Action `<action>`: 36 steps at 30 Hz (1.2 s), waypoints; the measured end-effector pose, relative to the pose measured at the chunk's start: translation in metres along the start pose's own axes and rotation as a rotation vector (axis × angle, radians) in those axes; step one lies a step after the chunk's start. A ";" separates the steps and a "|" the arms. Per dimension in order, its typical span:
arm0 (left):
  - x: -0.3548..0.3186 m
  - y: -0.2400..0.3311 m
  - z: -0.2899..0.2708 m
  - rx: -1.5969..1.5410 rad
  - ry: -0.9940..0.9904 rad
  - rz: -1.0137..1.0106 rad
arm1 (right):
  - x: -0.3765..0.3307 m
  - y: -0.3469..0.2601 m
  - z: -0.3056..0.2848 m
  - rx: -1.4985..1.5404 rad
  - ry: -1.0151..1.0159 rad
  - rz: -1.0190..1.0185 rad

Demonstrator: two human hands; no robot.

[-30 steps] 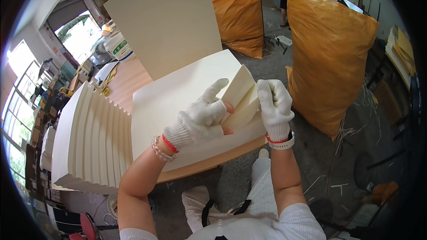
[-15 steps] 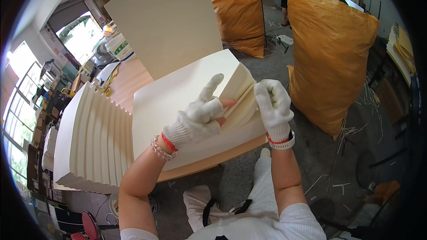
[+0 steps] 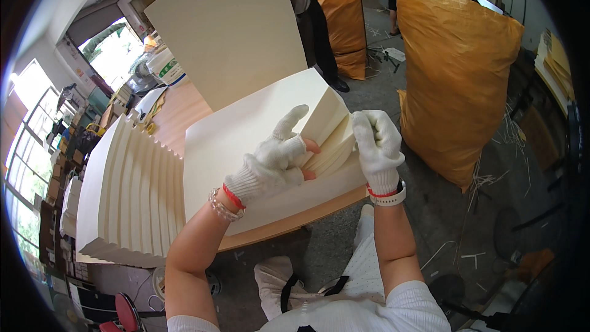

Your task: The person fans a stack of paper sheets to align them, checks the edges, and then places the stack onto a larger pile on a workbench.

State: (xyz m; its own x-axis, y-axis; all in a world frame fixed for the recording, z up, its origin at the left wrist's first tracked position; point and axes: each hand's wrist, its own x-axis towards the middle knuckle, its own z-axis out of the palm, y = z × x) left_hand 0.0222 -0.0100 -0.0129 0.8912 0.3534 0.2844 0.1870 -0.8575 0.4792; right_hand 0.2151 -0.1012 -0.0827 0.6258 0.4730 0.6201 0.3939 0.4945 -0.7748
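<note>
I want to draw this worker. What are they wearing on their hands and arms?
Both hands wear white knitted gloves with red-trimmed cuffs; the left hand glove leaves some fingertips uncovered. A beaded bracelet circles the left wrist and a white-strapped watch the right, below the right hand. Short white ribbed sleeves; forearms uncovered.

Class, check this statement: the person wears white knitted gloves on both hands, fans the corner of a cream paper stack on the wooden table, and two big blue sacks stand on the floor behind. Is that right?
Not quite: the sacks are orange-yellow, not blue, as the head view shows. The rest holds: the gloved left hand and right hand fan the corner of the cream paper stack on the wooden table.
</note>
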 end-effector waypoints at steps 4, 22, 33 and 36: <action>-0.003 -0.003 0.000 -0.028 -0.001 0.000 | -0.001 0.000 0.000 0.000 -0.002 -0.015; -0.014 -0.010 0.029 0.666 0.413 0.397 | -0.030 -0.026 0.011 -0.538 -0.558 -0.358; -0.075 0.014 -0.115 -0.183 0.813 -0.112 | -0.081 -0.073 0.107 -0.429 -0.898 -0.673; -0.112 -0.004 -0.146 -0.115 1.090 0.004 | -0.102 -0.085 0.152 -0.341 -0.956 -0.717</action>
State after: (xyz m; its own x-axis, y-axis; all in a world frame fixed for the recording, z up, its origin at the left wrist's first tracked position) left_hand -0.1380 0.0081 0.0746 0.0371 0.5401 0.8408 0.0943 -0.8395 0.5351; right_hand 0.0154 -0.0813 -0.0612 -0.4880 0.5862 0.6467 0.6884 0.7140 -0.1278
